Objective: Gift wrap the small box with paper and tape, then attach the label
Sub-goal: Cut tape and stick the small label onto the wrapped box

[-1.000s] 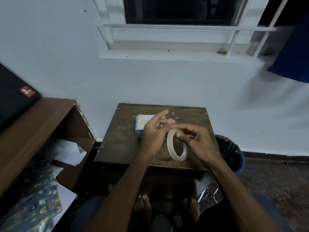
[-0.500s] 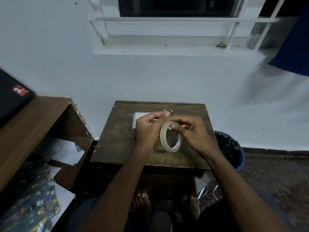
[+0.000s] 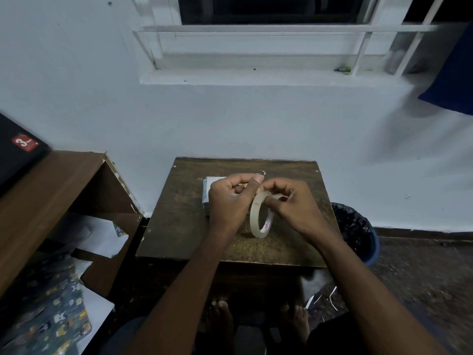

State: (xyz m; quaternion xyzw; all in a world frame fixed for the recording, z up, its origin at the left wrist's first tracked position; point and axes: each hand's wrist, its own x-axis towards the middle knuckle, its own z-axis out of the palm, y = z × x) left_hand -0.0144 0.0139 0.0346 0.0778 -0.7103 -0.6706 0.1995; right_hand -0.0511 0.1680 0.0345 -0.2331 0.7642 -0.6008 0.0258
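A thin roll of clear tape (image 3: pixel 261 217) stands on edge above the small dark wooden table (image 3: pixel 179 216). My right hand (image 3: pixel 291 206) grips the roll at its top, fingers curled over the rim. My left hand (image 3: pixel 230 198) is beside it, thumb and fingers pinching at the tape's loose end on the roll's top. Behind my left hand lies the small box (image 3: pixel 207 193) in pale wrapping, mostly hidden by that hand.
A brown shelf unit (image 3: pixel 64 190) stands at the left with white paper (image 3: pixel 99 234) inside. Patterned wrapping paper (image 3: pixel 53 321) lies at the lower left. A bin with a black liner (image 3: pixel 355 231) sits right of the table. My bare feet (image 3: pixel 256 321) are under the table.
My left hand's fingers curled from spread to pinching at the top of the roll. Both hands came closer together over the table.
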